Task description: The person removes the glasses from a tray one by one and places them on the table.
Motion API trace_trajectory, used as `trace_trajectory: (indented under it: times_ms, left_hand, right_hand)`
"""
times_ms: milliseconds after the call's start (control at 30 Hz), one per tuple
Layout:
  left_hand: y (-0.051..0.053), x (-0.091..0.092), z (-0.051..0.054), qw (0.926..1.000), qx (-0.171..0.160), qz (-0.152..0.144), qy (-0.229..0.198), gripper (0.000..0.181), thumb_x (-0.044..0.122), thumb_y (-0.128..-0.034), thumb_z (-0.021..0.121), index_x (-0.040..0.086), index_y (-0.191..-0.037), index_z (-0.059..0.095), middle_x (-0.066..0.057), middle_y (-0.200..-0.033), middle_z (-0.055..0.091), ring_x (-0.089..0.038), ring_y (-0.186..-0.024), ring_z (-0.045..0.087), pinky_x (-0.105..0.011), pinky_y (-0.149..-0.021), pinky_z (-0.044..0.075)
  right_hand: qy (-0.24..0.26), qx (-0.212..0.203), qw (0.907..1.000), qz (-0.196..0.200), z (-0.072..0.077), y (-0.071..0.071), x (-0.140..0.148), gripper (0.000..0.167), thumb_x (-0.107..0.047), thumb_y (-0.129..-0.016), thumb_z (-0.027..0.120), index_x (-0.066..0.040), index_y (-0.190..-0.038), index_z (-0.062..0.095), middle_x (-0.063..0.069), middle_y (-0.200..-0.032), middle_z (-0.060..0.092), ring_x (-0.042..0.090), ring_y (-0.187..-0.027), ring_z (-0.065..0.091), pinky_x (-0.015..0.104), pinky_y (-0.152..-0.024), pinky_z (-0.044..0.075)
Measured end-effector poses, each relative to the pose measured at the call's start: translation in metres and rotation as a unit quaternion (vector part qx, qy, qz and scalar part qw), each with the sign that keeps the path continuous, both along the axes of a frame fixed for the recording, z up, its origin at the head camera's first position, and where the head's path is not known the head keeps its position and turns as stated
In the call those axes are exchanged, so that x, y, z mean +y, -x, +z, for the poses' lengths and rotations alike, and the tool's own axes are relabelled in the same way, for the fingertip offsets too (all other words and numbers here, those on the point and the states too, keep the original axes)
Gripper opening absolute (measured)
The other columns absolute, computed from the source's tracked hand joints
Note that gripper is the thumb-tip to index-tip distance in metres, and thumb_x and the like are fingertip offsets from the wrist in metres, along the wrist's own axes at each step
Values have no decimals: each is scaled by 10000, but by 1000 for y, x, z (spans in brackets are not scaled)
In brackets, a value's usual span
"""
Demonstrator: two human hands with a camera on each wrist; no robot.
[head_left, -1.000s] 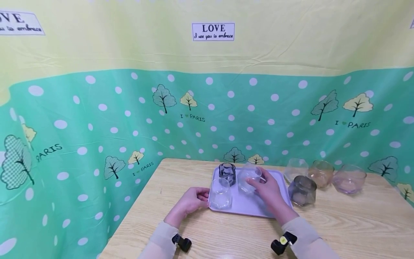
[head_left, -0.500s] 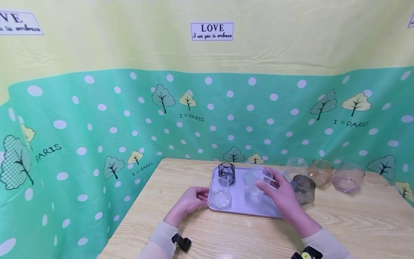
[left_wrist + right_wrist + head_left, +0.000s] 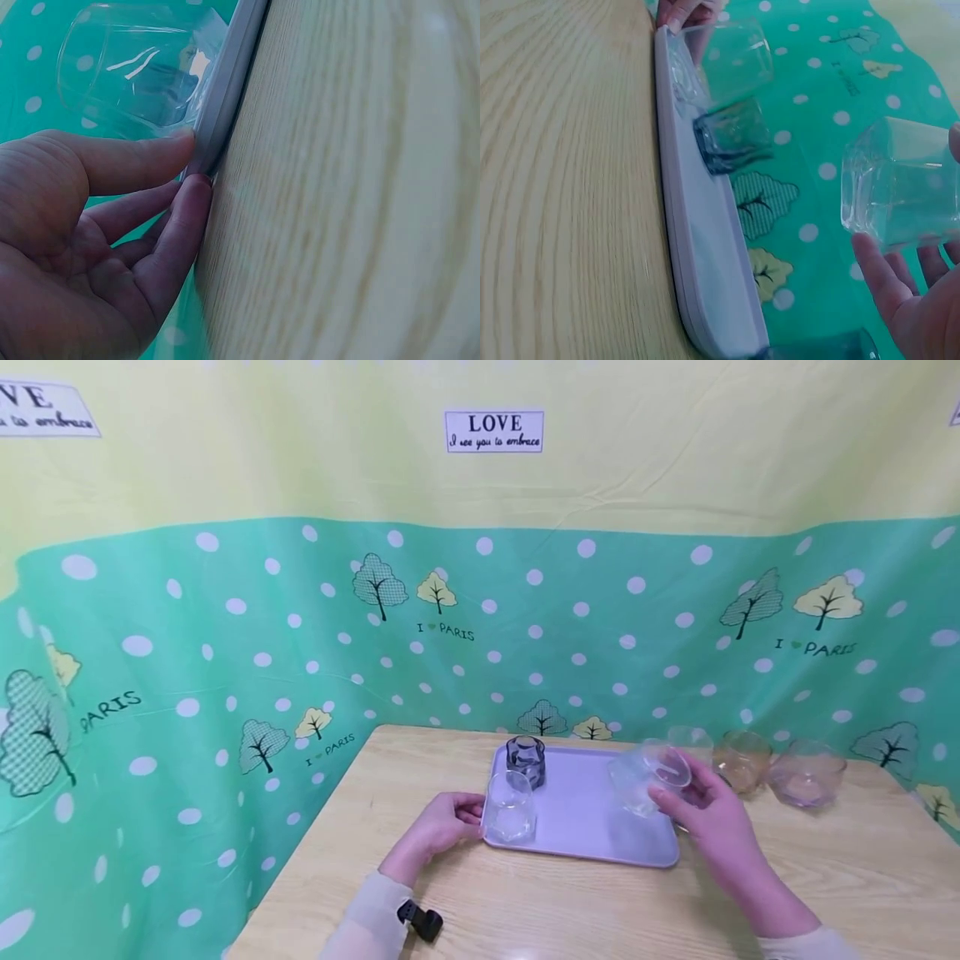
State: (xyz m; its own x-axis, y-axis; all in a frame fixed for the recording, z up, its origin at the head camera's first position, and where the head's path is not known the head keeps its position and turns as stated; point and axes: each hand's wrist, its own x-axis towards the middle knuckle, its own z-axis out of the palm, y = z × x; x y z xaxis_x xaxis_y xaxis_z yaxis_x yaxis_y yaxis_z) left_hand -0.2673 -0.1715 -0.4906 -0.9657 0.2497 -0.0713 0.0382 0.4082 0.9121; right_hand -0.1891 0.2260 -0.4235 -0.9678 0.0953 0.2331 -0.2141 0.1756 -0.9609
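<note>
My right hand (image 3: 723,827) holds a clear faceted glass (image 3: 637,781) tilted above the right end of the lilac tray (image 3: 585,839). The right wrist view shows this glass (image 3: 900,184) raised off the tray, with fingers and thumb round it. At the tray's left edge, my left hand (image 3: 442,827) pinches the rim; in the left wrist view the thumb and fingertips of that hand (image 3: 112,232) meet at the tray edge (image 3: 221,90). On the tray's left part stand a clear glass (image 3: 512,814) and, behind it, a small dark grey glass (image 3: 527,762).
Right of the tray stand a clear glass (image 3: 690,743), an amber glass (image 3: 742,764) and a pinkish glass (image 3: 807,777). A dark glass there is mostly hidden behind my right hand. A patterned green and yellow cloth (image 3: 450,693) hangs behind the wooden table (image 3: 360,827).
My right hand has carried the clear glass rightwards, from the tray's middle to over its right end. The left hand and the two glasses beside it have stayed put.
</note>
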Motion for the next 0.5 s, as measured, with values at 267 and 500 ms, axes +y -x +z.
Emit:
trace_trajectory:
  times_ms: [267,500]
  left_hand:
    - [2,0,0,10000,2,-29,-13,614,-103,-786,841,-83,-1371,656,-71,-1064,716,-188,-937,674,-307,-826,591]
    - [2,0,-1,10000,17,-49,-1,603,-106,-788,839,-84,-1364,660,-76,-1061,715,-191,-935,674,-317,-826,593]
  right_hand:
    - [62,398,9991,-153,1,-9,53,708,-31,-1002,739,-120,-1636,438,-292,-1273,640,-141,-1143,601,67,-892,499]
    - [-164,483,9977,-449,5,-11,95,755,-51,-1018,724,-170,-1673,369,-299,-1320,598,-182,-1138,568,58,-868,499]
